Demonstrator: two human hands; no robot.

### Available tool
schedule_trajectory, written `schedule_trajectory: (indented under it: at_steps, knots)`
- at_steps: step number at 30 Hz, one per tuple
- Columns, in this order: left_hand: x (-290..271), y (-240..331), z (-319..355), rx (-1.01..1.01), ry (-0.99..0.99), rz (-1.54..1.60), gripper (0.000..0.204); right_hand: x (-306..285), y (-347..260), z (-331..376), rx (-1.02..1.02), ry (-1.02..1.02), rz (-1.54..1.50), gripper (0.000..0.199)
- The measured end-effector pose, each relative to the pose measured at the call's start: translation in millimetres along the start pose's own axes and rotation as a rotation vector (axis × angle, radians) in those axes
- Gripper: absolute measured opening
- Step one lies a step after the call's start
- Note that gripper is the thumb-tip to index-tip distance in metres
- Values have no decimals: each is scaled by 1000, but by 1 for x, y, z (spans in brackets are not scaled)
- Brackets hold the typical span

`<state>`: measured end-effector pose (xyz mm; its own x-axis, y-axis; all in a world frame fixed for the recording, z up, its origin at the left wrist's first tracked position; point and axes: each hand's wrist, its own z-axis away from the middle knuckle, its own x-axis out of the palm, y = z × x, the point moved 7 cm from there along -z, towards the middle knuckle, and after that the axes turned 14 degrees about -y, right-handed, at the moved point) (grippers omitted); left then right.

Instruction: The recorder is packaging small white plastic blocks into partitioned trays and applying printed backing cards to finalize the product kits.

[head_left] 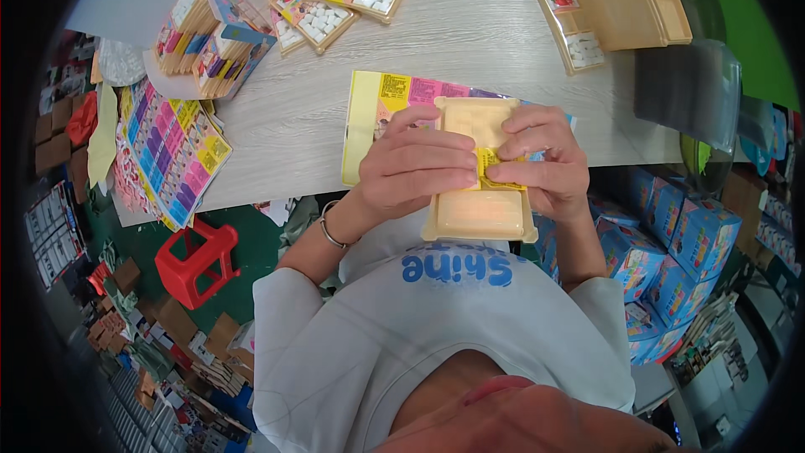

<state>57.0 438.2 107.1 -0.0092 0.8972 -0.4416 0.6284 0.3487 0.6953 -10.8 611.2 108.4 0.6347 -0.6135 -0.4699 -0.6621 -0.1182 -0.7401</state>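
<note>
A cream plastic tray (481, 211) is held up between my two hands at the near edge of the table, its moulded underside facing up. My left hand (417, 164) grips its left side, fingers lying across the middle. From the right, my right hand (547, 159) holds the other edge, thumb and fingers pressing on a yellow printed sticker (489, 169) that wraps the tray's middle. The fingers cover part of that sticker. Beneath the tray, a colourful sticker sheet (360, 126) with a yellow left margin lies on the table.
Three filled trays (325, 20) with white pieces overlap at the back. A display box (239, 25) of packed trays and more sticker sheets (178, 151) sit left. Stacked cream trays (616, 0) stand back right beside a filled tray (572, 32). Blue boxes (671, 235) and a red stool (197, 264) are below.
</note>
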Motion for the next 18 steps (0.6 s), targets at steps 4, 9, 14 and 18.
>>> schedule_trajectory:
  at_steps: [4, 9, 14, 18]
  knots:
    - [1, -3, 2, 21, -120, 61, 13, 5, -6, -8, -20, -5, 59, 24]
    - [-10, -14, 18, -46, -10, 166, 14, 23, -11, -15, 2, -83, 115, 22]
    - [-20, -21, 34, -47, -69, 211, 16, 44, -9, -37, -20, -231, 133, 24]
    - [-43, -34, 54, -74, -40, 256, 22, 69, 9, -60, -25, -346, -26, 20]
